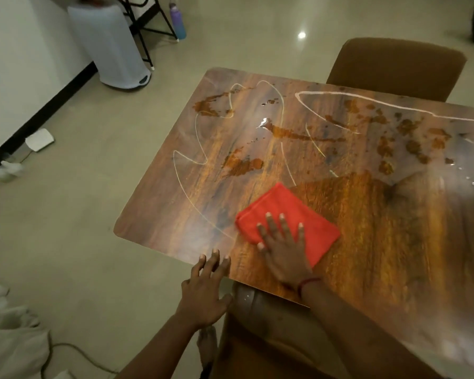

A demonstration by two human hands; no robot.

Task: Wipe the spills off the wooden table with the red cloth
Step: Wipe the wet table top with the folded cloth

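**Two hands out, one pressing cloth**

Right hand [283, 247] lies flat, fingers spread, on the folded red cloth [288, 220], likely pressing for wipe contact. Left hand [205, 291] is spread, empty, fingertips at the wooden table [153, 214] edge, probably bracing. Cloth looks bright, neatly squared. Brown spills [241, 162] sit beyond the fingertips.

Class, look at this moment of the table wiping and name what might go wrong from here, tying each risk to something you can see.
1. The brown spills spread far across the table; one folded red cloth may smear rather than lift them.
2. Spills near the far edge, by the chair, could be pushed off onto it.
3. The right hand presses flat while the left hand only touches the table edge, so the far spills may need a long lean.
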